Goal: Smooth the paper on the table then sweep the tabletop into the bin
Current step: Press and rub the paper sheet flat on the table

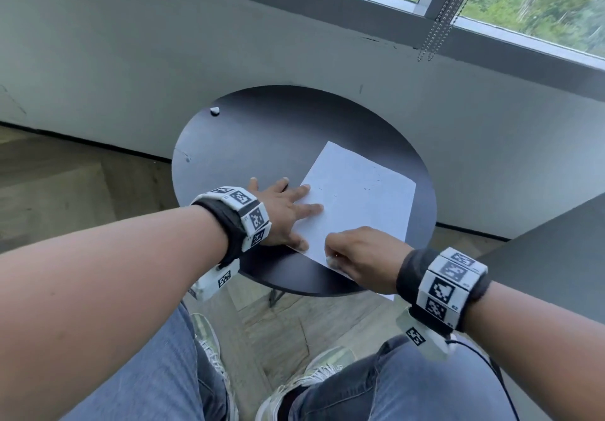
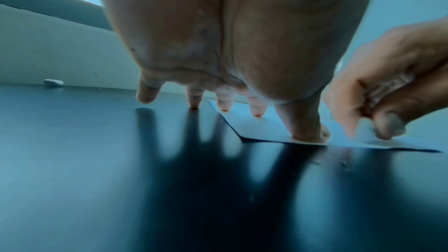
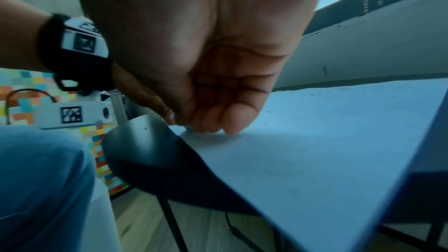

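Note:
A white sheet of paper [image 1: 360, 201] lies on the right half of a round black table [image 1: 262, 139], and its near corner hangs over the front edge. My left hand [image 1: 288, 211] lies flat with spread straight fingers. Its thumb and two fingers press the sheet's left edge [image 2: 266, 127] while the others touch the bare tabletop. My right hand [image 1: 353, 253] is curled at the sheet's near edge. Its thumb and fingertips [image 2: 387, 127] pinch a small white scrap against the paper [image 3: 315, 150]. Another small white scrap [image 1: 214, 111] sits at the far left of the table. No bin is in view.
A grey wall and window sill [image 1: 491, 47] run behind the table, with a bead chain [image 1: 435, 27] hanging down. A grey surface [image 1: 556, 257] stands to the right. My knees in jeans and my shoes are under the front edge, over a wooden floor.

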Demonstrator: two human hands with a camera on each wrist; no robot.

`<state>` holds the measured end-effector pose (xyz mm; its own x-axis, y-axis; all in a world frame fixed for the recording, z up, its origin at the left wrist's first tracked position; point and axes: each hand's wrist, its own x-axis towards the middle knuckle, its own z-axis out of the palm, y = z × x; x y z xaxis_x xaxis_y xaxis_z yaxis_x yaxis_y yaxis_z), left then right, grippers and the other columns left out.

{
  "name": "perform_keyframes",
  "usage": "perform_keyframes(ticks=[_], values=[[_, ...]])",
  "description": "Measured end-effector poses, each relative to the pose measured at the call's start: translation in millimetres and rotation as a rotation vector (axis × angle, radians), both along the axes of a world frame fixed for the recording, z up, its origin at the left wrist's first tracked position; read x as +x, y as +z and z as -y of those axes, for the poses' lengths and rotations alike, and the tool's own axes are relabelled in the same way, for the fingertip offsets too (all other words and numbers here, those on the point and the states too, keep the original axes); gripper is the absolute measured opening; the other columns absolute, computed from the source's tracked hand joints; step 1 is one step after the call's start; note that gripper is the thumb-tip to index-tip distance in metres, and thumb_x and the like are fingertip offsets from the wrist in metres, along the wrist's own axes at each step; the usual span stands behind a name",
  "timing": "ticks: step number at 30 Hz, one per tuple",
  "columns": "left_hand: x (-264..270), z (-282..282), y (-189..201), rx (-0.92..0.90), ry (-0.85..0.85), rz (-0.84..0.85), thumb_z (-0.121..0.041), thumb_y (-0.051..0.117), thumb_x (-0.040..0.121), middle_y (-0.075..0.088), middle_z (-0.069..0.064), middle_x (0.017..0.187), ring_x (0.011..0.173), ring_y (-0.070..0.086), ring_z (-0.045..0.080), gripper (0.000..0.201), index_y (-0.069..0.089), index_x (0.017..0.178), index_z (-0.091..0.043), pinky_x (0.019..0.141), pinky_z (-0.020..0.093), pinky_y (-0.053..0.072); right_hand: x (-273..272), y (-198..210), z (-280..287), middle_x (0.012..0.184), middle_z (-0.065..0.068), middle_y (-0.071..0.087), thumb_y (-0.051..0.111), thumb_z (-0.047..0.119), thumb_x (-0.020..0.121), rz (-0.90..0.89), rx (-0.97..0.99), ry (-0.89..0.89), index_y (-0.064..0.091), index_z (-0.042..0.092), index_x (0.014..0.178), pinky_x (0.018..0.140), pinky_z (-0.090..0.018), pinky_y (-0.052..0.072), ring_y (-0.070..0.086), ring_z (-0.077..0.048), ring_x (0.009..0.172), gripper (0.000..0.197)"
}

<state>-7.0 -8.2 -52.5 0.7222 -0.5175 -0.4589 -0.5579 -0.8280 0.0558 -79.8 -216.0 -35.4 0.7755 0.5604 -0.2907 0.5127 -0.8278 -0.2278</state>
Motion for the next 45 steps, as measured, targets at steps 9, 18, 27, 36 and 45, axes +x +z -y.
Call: perform_keyframes(ticks=[9, 18, 27, 36, 45], values=[[-1.0, 4.9, 4.5, 0.055, -0.028, 0.01, -0.078, 0.046, 0.089, -0.008, -0.011, 0.169, 0.154, -0.003, 0.027, 0.079, 0.003, 0.152, -0.059, 0.108, 0.075, 0.023, 58.4, -7.7, -6.5, 0.099, -0.007, 0.061, 0.046, 0.034, 0.098, 0.101, -0.047, -0.234, 0.044, 0.025, 0.092, 0.069, -0.033, 0.037, 0.054, -0.029, 0.091, 0.011], [-1.6, 5.3, 6.0, 0.032, -0.005, -0.014, -0.075, 0.048, 0.09, -0.011, -0.015, 0.168, 0.154, -0.007, 0.026, 0.079, 0.0, 0.151, -0.062, 0.109, 0.075, 0.022, -8.1, -2.9, 9.8, 0.087, 0.0, 0.059, 0.044, 0.032, 0.1, 0.011, -0.019, -0.015, 0.046, 0.021, 0.092, 0.071, -0.041, 0.044, 0.049, -0.023, 0.078, 0.013], [-21.8, -9.6, 5.9, -0.032, 0.058, -0.039, -0.065, 0.048, 0.094, -0.014, -0.01, 0.168, 0.155, -0.013, 0.022, 0.077, 0.003, 0.156, -0.051, 0.116, 0.068, 0.012, 5.1, 4.9, 20.4, 0.078, 0.002, 0.071, 0.056, 0.027, 0.094, -0.207, 0.362, -0.559, 0.058, 0.018, 0.086, 0.055, -0.025, 0.052, 0.066, -0.012, 0.064, 0.012], [-91.3, 57.9, -1.8, -0.254, -0.254, -0.031, -0.056, 0.033, 0.104, -0.015, 0.001, 0.17, 0.156, -0.016, 0.019, 0.073, -0.004, 0.161, -0.03, 0.125, 0.05, -0.01, 7.2, -3.0, 37.8, 0.07, -0.012, 0.06, 0.047, 0.018, 0.083, -0.417, 0.765, -0.86, 0.049, 0.009, 0.081, 0.051, -0.03, 0.042, 0.053, -0.024, 0.055, 0.01], [-46.1, 20.3, -12.0, -0.073, 0.201, 0.053, -0.083, 0.019, 0.09, -0.027, 0.001, 0.167, 0.153, -0.026, 0.022, 0.091, -0.01, 0.16, -0.034, 0.122, 0.057, -0.01, 8.8, -4.2, 35.1, 0.067, -0.007, 0.05, 0.047, 0.026, 0.075, -0.347, 0.706, -0.874, 0.045, 0.015, 0.073, 0.046, -0.024, 0.034, 0.039, -0.02, 0.05, 0.012]])
